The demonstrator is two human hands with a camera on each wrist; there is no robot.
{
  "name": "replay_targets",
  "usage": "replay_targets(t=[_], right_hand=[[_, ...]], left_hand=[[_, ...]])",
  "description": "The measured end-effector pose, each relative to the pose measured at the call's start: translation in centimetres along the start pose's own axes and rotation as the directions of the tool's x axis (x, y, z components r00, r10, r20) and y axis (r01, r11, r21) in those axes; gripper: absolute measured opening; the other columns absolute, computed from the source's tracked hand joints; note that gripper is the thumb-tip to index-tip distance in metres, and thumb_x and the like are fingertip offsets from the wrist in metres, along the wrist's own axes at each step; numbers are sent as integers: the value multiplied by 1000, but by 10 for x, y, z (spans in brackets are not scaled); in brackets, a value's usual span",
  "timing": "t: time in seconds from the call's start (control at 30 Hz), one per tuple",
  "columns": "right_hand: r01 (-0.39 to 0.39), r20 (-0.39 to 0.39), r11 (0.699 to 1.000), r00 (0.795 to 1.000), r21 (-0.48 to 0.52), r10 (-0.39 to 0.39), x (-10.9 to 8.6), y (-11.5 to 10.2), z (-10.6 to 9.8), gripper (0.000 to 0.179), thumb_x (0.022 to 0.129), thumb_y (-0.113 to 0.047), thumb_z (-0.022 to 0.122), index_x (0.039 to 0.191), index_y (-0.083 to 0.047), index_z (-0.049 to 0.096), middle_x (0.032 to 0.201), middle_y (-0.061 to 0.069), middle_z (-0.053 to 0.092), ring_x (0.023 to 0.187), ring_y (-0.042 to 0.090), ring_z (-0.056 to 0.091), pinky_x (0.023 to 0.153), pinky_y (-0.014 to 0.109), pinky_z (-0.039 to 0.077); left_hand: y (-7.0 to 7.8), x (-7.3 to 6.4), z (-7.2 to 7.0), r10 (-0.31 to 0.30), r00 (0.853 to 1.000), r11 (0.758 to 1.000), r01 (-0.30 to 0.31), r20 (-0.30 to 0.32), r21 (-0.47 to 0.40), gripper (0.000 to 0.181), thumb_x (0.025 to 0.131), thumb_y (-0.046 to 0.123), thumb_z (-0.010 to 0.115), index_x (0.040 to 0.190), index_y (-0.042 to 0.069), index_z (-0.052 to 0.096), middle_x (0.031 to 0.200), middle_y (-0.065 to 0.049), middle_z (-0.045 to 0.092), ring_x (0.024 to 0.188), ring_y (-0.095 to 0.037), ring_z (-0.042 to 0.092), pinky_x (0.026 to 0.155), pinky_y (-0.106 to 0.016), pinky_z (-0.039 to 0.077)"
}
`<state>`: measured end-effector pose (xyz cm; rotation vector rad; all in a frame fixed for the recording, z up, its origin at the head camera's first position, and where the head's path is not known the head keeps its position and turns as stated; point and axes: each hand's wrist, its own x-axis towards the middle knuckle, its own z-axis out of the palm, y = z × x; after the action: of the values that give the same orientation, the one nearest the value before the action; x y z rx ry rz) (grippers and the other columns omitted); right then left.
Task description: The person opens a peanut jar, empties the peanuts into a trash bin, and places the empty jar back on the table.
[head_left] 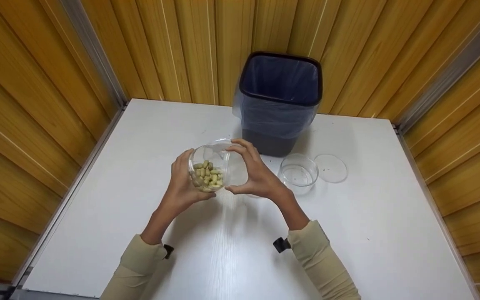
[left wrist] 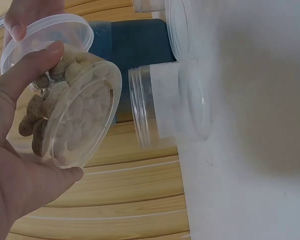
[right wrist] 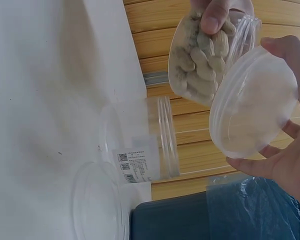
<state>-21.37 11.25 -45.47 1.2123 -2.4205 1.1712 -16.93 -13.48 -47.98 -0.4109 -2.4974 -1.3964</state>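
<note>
A clear round jar (head_left: 207,176) holding pale peanuts is tilted above the white table (head_left: 131,141), gripped by my left hand (head_left: 190,177). In the left wrist view the jar (left wrist: 75,120) lies in my left hand (left wrist: 55,110), thumb across its side. My right hand (head_left: 233,166) holds the jar's clear lid (head_left: 227,160) by its rim, just off the jar's mouth. The right wrist view shows the lid (right wrist: 252,105) in my right hand (right wrist: 275,105), apart from the peanut jar (right wrist: 205,55).
An empty clear jar (head_left: 298,173) stands on the table to the right of my hands, its lid (head_left: 331,168) flat beside it. A dark bin (head_left: 279,100) with a blue liner stands behind, against the wooden wall. Wooden panels enclose the table on three sides.
</note>
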Motion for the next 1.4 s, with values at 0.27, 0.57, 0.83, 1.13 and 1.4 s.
replay_targets(t=[0.27,0.57,0.83,1.13,1.4], right_hand=[[-75,-34,992,996,98,79,3,9,13,93,73,-30,91,145,-10,35,155,18,27,145,26,30,106,53,44],[-138,-66,969,986,205,154,8,18,39,97,72,-25,93,143,-9,27,155,21,24,144,33,32,110,59,42],[-150,-62,940,982,307,177,19,19,56,97,71,-19,93,139,-5,26,146,23,30,144,35,31,116,57,34],[-206,-24,949,976,240,218,44,16,76,94,71,-27,94,133,-3,28,139,19,35,137,33,38,115,53,36],[-290,15,957,957,23,289,67,13,104,93,70,-38,94,129,-3,30,130,20,40,118,30,48,103,41,46]], left_hand=[[-16,-15,-13,-143,982,990,142,-123,-13,127,53,15,101,155,6,26,154,-19,31,141,-37,25,112,-58,34],[-26,-28,-23,-247,940,969,244,-234,-40,130,52,14,101,156,5,24,153,-21,31,140,-38,29,114,-58,34],[-30,-34,-31,-260,927,965,258,-270,-44,130,52,13,101,156,4,23,152,-21,30,141,-38,28,114,-58,34],[-32,-40,-46,-249,902,965,261,-352,-12,128,54,11,101,155,2,23,153,-23,29,141,-40,25,112,-61,33],[-31,-43,-54,-272,864,957,289,-423,-26,127,56,15,100,155,5,22,154,-23,27,142,-39,24,112,-61,33]])
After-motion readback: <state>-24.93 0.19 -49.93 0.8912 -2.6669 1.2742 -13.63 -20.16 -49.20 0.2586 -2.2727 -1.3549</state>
